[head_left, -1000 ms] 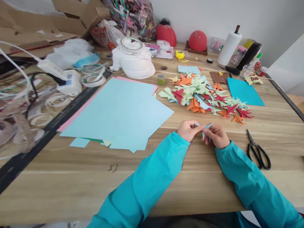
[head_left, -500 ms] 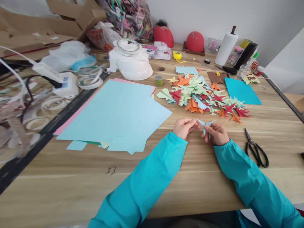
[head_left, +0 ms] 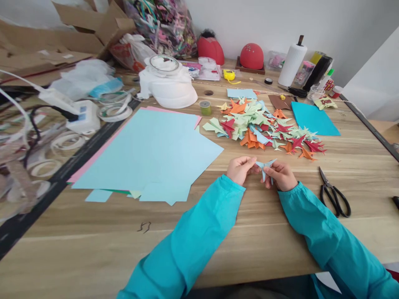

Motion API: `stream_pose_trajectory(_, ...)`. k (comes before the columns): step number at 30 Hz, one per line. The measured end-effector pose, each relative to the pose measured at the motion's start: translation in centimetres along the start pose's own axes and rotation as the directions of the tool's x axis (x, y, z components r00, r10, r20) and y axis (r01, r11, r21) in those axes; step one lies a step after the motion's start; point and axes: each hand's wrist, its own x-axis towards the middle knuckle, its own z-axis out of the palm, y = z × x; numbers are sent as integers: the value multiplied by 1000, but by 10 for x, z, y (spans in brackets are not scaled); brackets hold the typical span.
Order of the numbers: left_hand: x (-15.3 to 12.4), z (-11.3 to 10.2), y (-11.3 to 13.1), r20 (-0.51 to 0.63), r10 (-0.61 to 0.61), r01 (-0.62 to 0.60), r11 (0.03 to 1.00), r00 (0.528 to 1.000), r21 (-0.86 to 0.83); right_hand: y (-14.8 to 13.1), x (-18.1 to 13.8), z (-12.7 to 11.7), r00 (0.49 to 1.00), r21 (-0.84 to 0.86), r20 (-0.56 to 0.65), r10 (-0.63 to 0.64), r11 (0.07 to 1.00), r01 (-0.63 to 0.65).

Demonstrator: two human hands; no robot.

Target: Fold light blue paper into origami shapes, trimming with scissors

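My left hand (head_left: 239, 169) and my right hand (head_left: 281, 176) meet just above the wooden table (head_left: 93, 241), both pinched on a small light-blue folded paper piece (head_left: 264, 167) with pointed wings. The left fingers grip its left tip, the right fingers hold its middle and lower point. Both arms wear teal sleeves. Just beyond the hands lies a pile of folded paper shapes (head_left: 264, 126) in green, orange, red and blue.
A stack of large light-blue sheets over pink ones (head_left: 146, 151) lies to the left. Black scissors (head_left: 333, 194) rest at the right. A teal sheet (head_left: 313, 118), a paper towel roll (head_left: 290, 65), a white dish (head_left: 168, 85) and tape rolls (head_left: 114, 110) crowd the back and left.
The folded piece has been turned slightly between my fingers, its wings now spread more level. My head view has shifted a little right and down.
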Motion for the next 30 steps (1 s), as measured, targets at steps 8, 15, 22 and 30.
stream_pose_trajectory(8, -4, 4, 5, 19, 55, -57, 993, 998, 100, 2, 1, -3, 998, 2, 54, 15, 1000, -15)
stream_pose_trajectory(15, 0, -1, -3, -3, 150, -146, 967, 989, 209, 2, 0, -1, 996, 142, 63, 64, 987, -73)
stream_pose_trajectory(22, -1, 0, 0, 5, 107, -105, 970, 994, 220, 3, 1, -2, 999, 89, 11, 31, 996, -32)
stream_pose_trajectory(30, -6, 3, 10, 28, 60, -66, 918, 998, 390, 3, -1, -3, 998, 147, 9, 56, 987, -56)
